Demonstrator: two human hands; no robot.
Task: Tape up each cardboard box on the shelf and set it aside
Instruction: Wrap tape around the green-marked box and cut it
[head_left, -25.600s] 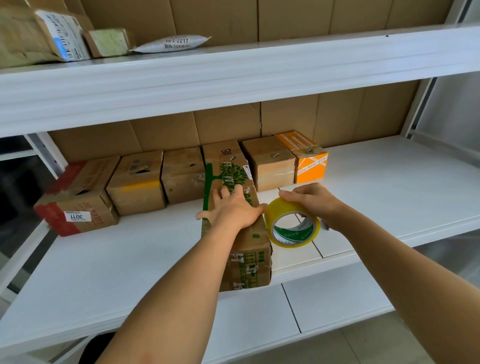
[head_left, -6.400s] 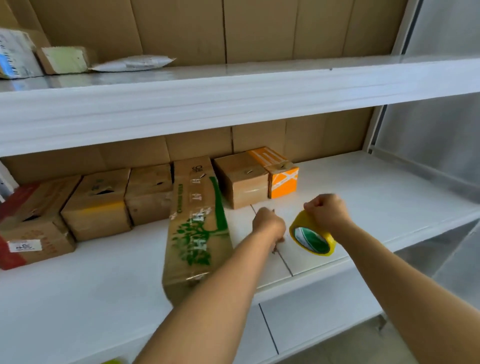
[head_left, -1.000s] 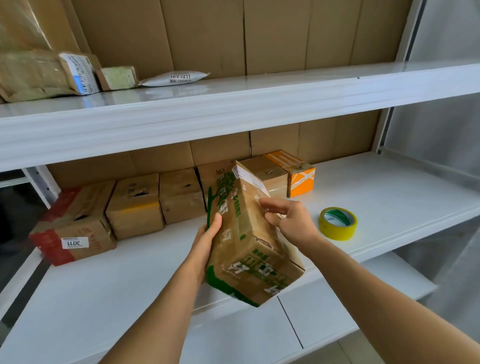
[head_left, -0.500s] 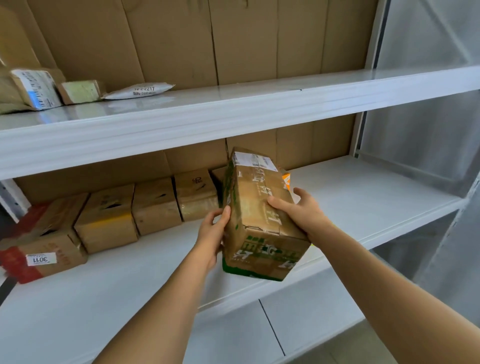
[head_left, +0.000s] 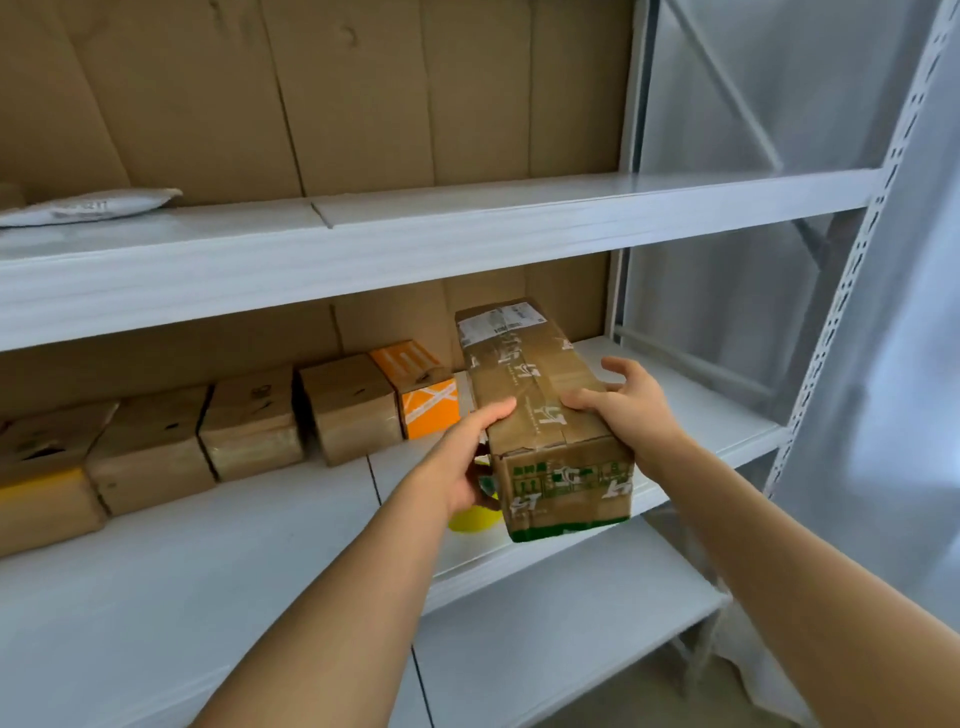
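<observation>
Spanning the whole view, the white metal shelf (head_left: 519, 218) carries everything at two levels, and its lower board has bare room to the right of both hands, which I judge is why the long box is heading that way. Behind and to the left of the hands, a row of small cardboard boxes (head_left: 249, 421) stands tight against the cardboard backing, ending in an orange box (head_left: 415, 389) just left of the held one; packed like that they read as the queue not yet taped. Between the two hands is the long cardboard box (head_left: 540, 410), tape running along its top seam and a white label at its far end, its near end poking past the shelf's front edge and tilted a little down; whether its base touches the board I cannot tell. The left hand (head_left: 457, 467), one grip, holds the box's left side with the thumb laid on top, while the right hand (head_left: 628, 410), the other grip, clasps the right edge with fingers spread over the top, a two-sided hold that suits a long load. Below the left hand, a yellow tape roll (head_left: 470, 519) lies on the board, mostly hidden, likely parked within reach for the next box. On the upper board, far left, a pale mailer (head_left: 88, 208) lies flat.
</observation>
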